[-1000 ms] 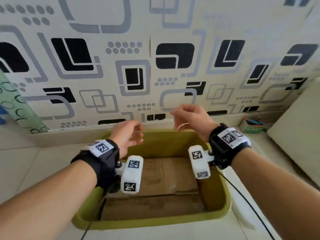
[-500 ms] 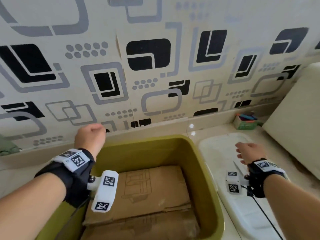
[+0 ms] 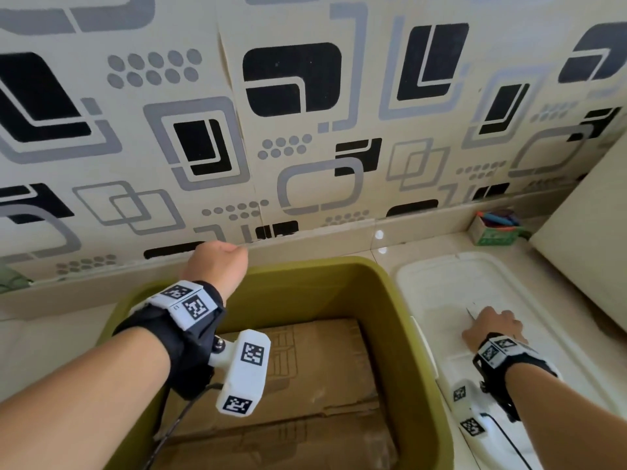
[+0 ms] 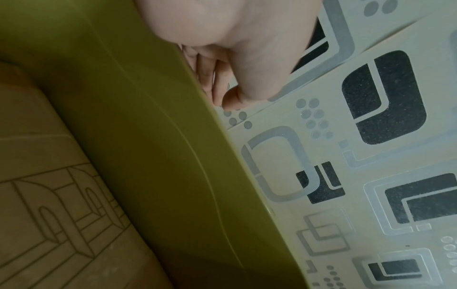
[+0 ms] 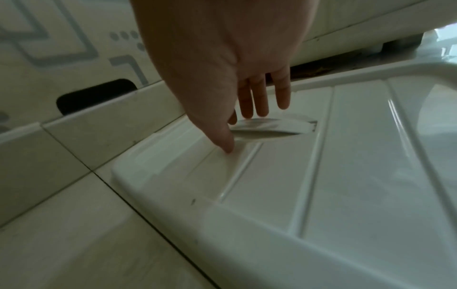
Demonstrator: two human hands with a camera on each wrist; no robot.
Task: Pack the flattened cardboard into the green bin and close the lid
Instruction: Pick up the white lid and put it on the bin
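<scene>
The green bin (image 3: 402, 351) stands open on the floor, with flattened brown cardboard (image 3: 322, 368) lying flat inside it. Its white lid (image 3: 441, 293) lies on the floor just right of the bin. My right hand (image 3: 492, 323) rests on the lid with straight fingers. In the right wrist view the thumb (image 5: 226, 144) touches the lid (image 5: 358, 176) beside an oval handle recess (image 5: 272, 130). My left hand (image 3: 217, 262) hovers over the bin's far left rim. Its fingers (image 4: 210, 82) are curled against the palm, just beyond the bin wall (image 4: 148, 156), and hold nothing.
A patterned wall (image 3: 305, 96) with a low skirting rises directly behind the bin. A small green box (image 3: 497, 230) of coloured items sits in the back right corner. A cream cushion-like block (image 3: 593, 239) borders the lid on the right. Pale floor tiles (image 3: 44, 347) lie to the left.
My right hand has swung from above the bin down and right onto the white lid. The left hand has shifted left and back over the bin's far rim.
</scene>
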